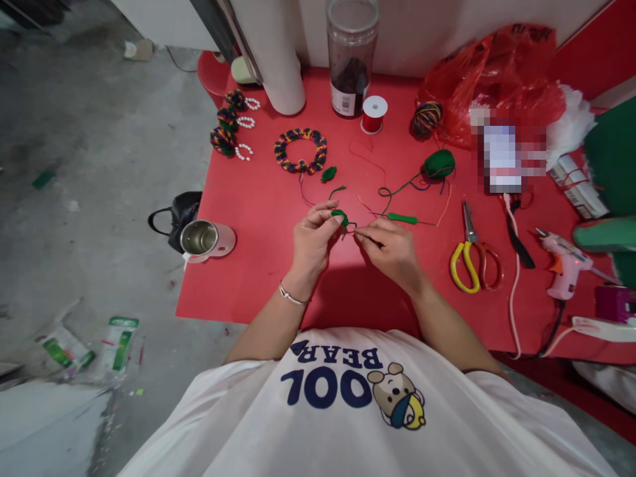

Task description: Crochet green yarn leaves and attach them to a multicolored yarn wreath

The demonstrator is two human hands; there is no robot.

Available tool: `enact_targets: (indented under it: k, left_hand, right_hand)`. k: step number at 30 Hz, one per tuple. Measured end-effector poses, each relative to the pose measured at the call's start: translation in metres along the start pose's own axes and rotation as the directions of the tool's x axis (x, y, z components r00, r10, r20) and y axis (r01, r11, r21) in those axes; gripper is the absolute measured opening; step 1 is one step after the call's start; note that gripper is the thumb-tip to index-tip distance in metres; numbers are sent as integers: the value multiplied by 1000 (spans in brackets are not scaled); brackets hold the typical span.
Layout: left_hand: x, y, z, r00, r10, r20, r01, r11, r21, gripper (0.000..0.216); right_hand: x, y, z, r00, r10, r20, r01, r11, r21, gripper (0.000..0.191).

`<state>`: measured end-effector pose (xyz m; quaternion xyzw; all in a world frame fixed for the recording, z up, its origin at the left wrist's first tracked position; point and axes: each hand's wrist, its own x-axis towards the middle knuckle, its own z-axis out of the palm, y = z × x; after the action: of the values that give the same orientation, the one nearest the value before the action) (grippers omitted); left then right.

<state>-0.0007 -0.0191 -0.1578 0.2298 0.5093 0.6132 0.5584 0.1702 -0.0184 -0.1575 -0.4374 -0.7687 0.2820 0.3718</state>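
Between the thumb and fingers of my left hand (pixel 315 233) is a small green crocheted piece (pixel 340 216). A short dark green yarn strand (pixel 352 224) runs from it towards my right hand (pixel 387 245), whose thumb and forefinger pinch its end. Just beyond my hands lies a small green crocheted leaf-like piece (pixel 328 174). A crochet hook with a green handle (pixel 402 218) rests beyond my right hand. Farther right sits a green yarn ball (pixel 439 164), its strand trailing over the table. A multicoloured crocheted ring (pixel 301 151) lies at the back left.
Scissors (pixel 470 255) and a pink glue gun (pixel 566 265) lie on the right of the red table (pixel 258 278). A metal cup (pixel 209 240) stands by the left edge. At the back are a jar (pixel 350 59), a red ribbon spool (pixel 374 115) and a red plastic bag (pixel 491 79).
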Motion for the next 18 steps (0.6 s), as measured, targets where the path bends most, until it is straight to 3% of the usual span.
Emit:
enact_targets:
  k: [8,18]
  left_hand:
    - [4,-1,-3,998,55,0,-55,998,29,28]
    - [6,-4,-6,997,63,-35,-60,995,83,25]
  right_hand:
    - [0,-1,-1,1000,-6,-8,5,1000,-29,22]
    - [-1,-1,-4,997,-41,58,56,957,-283,26]
